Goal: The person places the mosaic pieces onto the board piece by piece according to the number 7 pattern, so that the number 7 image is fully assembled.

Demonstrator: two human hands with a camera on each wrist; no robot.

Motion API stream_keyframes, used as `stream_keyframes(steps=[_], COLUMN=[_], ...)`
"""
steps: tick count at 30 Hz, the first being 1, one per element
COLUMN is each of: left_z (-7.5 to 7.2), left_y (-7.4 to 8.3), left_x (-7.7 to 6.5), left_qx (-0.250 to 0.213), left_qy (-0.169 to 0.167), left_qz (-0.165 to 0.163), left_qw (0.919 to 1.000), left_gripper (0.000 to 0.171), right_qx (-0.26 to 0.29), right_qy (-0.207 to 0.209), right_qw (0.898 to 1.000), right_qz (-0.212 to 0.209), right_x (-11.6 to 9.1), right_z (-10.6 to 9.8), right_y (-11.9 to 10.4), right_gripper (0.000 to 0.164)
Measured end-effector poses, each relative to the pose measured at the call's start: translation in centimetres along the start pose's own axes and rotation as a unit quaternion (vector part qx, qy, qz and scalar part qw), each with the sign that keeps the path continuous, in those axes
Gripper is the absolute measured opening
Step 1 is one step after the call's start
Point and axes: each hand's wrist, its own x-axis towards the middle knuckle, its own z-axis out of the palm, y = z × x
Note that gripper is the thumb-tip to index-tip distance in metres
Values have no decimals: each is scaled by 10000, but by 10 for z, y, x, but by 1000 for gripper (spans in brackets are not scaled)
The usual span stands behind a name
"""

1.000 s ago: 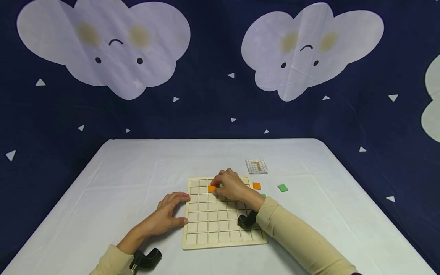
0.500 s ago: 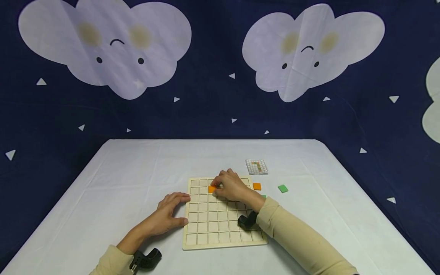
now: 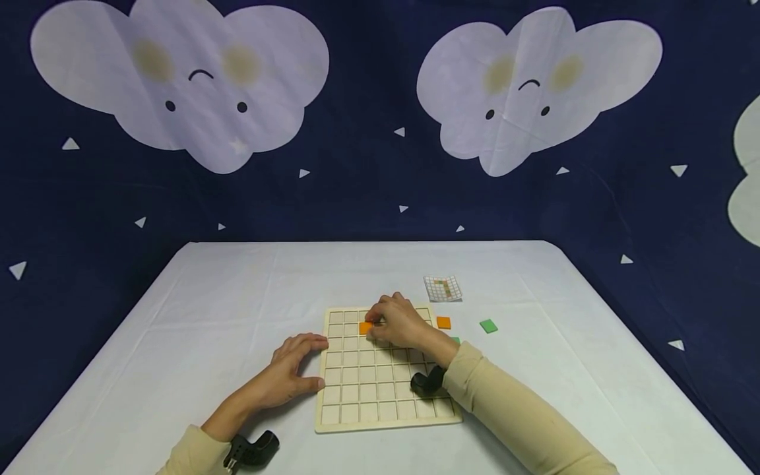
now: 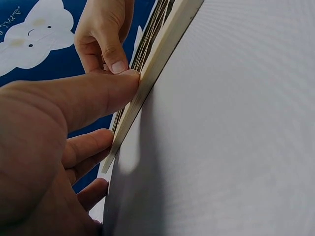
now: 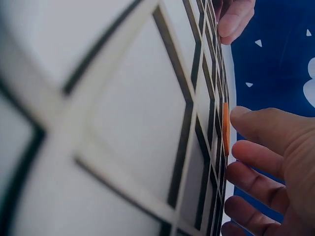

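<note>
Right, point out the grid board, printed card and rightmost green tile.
Grid board (image 3: 385, 374): head view, bare cell near middle.
Printed card (image 3: 443, 289): head view, centre of gridded face.
Rightmost green tile (image 3: 489, 326): head view, centre of top face.

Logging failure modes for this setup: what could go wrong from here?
1. The right hand is at an orange tile on the grid board; a nudge might leave the tile skewed. I can't tell if it's fully seated.
2. The left hand touches the board's left edge; uneven pressure could shift the board.
3. A green tile is partly hidden by the right arm, which may sweep it when withdrawn.
</note>
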Motion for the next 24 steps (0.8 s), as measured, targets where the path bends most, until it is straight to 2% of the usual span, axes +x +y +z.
stream_keyframes(steps=[12,24], left_z=[0,0], left_y=[1,1], left_x=[0,0], left_qx=[-22,-59], left_qy=[-14,-14], left_qz=[8,-50], left_qw=[10000,10000], left_gripper=[56,57], right_qx=[10,399], right_qy=[43,161], right_qw=[10000,9990], right_qz=[80,150], right_x=[-3,-12], right_z=[-8,-19], right_y=[-5,-4], right_gripper=[29,33])
